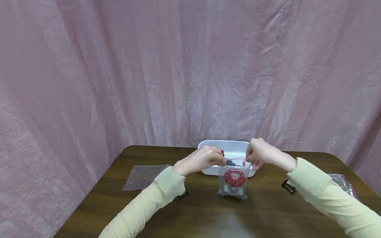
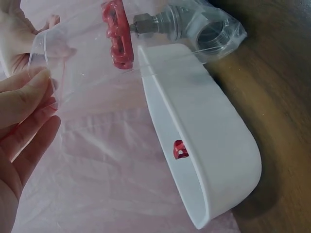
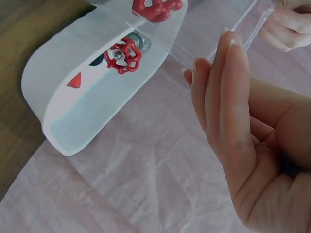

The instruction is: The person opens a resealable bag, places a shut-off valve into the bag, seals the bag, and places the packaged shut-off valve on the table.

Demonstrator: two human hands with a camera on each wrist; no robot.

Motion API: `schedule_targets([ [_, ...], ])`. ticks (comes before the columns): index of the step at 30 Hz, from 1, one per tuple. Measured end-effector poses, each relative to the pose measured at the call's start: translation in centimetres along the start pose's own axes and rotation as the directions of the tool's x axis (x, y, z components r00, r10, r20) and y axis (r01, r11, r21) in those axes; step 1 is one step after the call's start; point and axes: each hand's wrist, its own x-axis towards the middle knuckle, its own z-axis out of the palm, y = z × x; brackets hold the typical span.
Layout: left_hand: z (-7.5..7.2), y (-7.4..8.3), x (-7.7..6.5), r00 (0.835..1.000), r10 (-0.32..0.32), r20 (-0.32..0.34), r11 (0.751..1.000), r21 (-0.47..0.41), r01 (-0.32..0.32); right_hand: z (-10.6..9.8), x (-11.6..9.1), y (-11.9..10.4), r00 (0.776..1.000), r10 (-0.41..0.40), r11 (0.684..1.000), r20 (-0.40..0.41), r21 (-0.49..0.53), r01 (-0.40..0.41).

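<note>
A gate valve [image 1: 235, 178] with a red handwheel and grey metal body sits inside a clear plastic bag [image 1: 221, 181]. The bag hangs upright in front of the white tub, wheel uppermost. My left hand [image 1: 204, 159] pinches the left side of the bag's mouth between thumb and fingers. At the opposite side of that mouth, my right hand [image 1: 262, 152] pinches the edge. A thin red line runs along the top of the bag. In the left wrist view the valve's threaded opening [image 2: 212, 35] faces out near the bag's bottom.
Behind the bag stands the white tub [image 1: 208, 142], holding another red-wheeled valve [image 3: 123, 56] and a red piece [image 3: 74, 80]. A flat clear bag [image 1: 143, 177] lies on the wooden table [image 1: 202, 221] at left. More clear plastic [image 1: 340, 182] lies at right. A pink curtain [image 1: 190, 72] hangs behind.
</note>
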Motion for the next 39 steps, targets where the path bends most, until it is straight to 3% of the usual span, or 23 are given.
schedule_targets([
  [9,0.3,-0.6,-0.5,0.994,-0.008,-0.106,1.0,-0.022,0.006,0.1,0.1,0.4,1.0,-0.009,1.0,-0.022,-0.004,0.009],
  [12,0.8,-0.6,-1.0,0.98,-0.07,-0.188,0.997,-0.049,0.062,0.0,0.2,0.5,0.999,-0.008,1.0,-0.036,-0.004,0.008],
  [14,1.5,-0.6,-1.5,0.957,-0.163,-0.239,0.984,-0.11,0.14,0.0,0.2,0.6,0.999,-0.008,1.0,-0.042,-0.001,0.008],
  [16,2.4,-0.5,-1.9,0.923,-0.285,-0.259,0.949,-0.213,0.233,0.0,0.2,0.6,0.999,-0.007,1.0,-0.045,0.003,0.007],
  [19,3.9,-0.4,-2.5,0.855,-0.464,-0.232,0.85,-0.388,0.356,0.0,0.2,0.7,0.999,-0.01,1.0,-0.045,0.012,0.01],
  [21,4.7,-0.2,-2.8,0.811,-0.547,-0.21,0.786,-0.462,0.411,0.1,0.2,0.7,0.999,-0.006,1.0,-0.043,0.02,0.007],
  [23,5.3,-0.1,-2.9,0.778,-0.59,-0.216,0.754,-0.492,0.436,0.2,0.2,0.7,0.999,-0.006,1.0,-0.041,0.025,0.007],
  [24,5.4,0.1,-2.9,0.766,-0.601,-0.228,0.75,-0.492,0.442,0.2,0.2,0.8,0.999,-0.005,1.0,-0.04,0.027,0.006],
  [27,4.8,1.2,-2.5,0.745,-0.61,-0.27,0.75,-0.5,0.432,0.3,0.2,0.8,0.999,0.002,1.0,-0.042,0.031,0.0],
  [31,4.0,2.2,-2.1,0.742,-0.609,-0.281,0.734,-0.554,0.393,0.3,0.2,1.0,0.999,0.005,0.999,-0.049,0.032,-0.003],
  [37,5.7,0.4,-2.7,0.706,-0.657,-0.265,0.643,-0.686,0.341,0.3,0.1,1.1,0.998,0.001,0.999,-0.057,0.035,0.001],
  [39,6.2,-0.1,-2.8,0.7,-0.664,-0.262,0.621,-0.715,0.321,0.3,0.1,1.2,0.998,0.004,1.0,-0.063,0.028,-0.002],
])
